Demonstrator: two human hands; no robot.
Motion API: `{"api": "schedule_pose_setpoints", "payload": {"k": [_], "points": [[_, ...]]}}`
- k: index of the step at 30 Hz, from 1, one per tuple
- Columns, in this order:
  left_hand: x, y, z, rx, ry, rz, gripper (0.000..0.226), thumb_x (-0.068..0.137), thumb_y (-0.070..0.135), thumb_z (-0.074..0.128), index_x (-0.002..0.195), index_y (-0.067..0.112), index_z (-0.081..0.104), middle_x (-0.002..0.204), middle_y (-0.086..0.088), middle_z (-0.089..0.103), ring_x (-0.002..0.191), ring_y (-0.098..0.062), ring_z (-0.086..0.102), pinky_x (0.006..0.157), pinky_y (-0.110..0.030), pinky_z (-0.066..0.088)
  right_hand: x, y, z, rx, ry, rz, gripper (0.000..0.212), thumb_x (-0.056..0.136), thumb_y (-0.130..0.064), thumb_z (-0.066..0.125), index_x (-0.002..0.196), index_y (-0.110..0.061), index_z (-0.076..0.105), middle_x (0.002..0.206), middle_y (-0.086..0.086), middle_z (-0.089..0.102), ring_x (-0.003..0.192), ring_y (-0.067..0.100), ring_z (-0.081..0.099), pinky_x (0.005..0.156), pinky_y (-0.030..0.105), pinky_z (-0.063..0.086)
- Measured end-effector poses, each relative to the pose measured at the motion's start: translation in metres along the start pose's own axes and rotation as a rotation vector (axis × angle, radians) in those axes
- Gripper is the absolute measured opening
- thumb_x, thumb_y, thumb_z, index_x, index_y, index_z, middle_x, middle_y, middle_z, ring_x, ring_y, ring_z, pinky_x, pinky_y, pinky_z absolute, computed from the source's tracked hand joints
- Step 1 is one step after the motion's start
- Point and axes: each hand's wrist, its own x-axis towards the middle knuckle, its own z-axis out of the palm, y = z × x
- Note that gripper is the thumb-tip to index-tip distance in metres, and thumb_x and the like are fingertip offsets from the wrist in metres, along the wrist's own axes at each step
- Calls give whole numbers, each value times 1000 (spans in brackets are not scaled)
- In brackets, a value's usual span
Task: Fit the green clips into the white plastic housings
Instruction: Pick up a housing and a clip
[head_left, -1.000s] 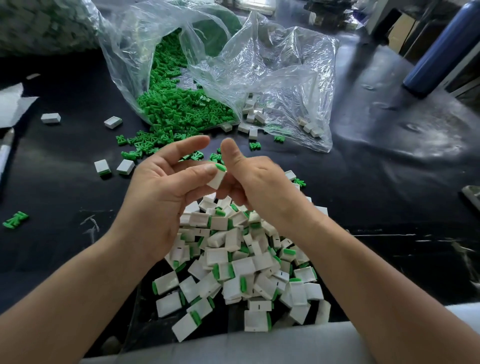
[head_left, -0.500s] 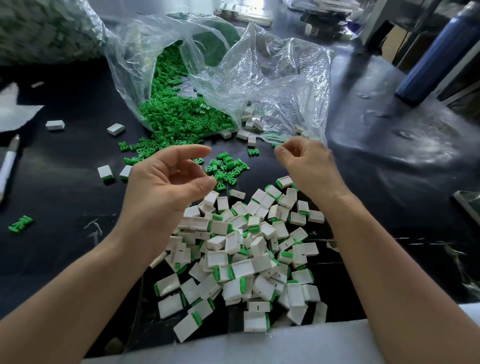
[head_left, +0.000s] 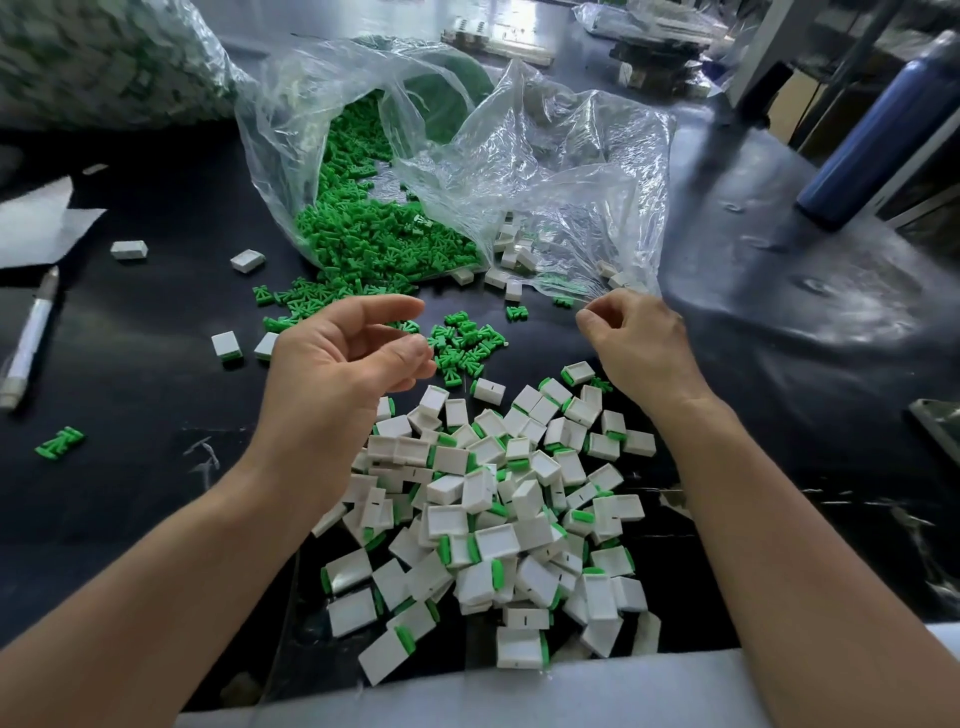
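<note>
A heap of white housings with green clips fitted (head_left: 493, 499) lies on the black table between my forearms. Loose green clips (head_left: 462, 343) sit just beyond it, and many more spill from a clear plastic bag (head_left: 545, 171). Empty white housings (head_left: 511, 260) lie at the bag's mouth. My left hand (head_left: 343, 358) hovers above the heap's far left side, fingers relaxed and holding nothing. My right hand (head_left: 634, 338) is at the bag's front edge with its fingertips curled together, and they seem to pinch the plastic.
Single white housings (head_left: 227, 345) and a stray green clip (head_left: 60, 442) lie to the left, near a marker pen (head_left: 28, 338) and white paper (head_left: 36, 223). A blue bottle (head_left: 872, 135) stands at the far right. A white foam strip (head_left: 519, 691) runs along the front edge.
One second ago both hands pressed a housing together above the heap. The housing is gone from them, and my right hand has moved right to the bag's edge. My left hand stays open.
</note>
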Motion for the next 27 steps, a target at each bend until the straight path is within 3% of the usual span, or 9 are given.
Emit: {"api": "schedule_pose_setpoints", "payload": {"k": [27], "points": [[2, -3, -1, -8, -12, -10, 21, 82, 1, 62, 89, 19, 66, 63, 4, 68, 63, -10, 66, 65, -19, 55, 6, 8, 2, -19, 34, -13, 17, 90, -26, 55, 96, -16, 67, 84, -2, 57, 83, 15, 51, 74, 23, 35]]}}
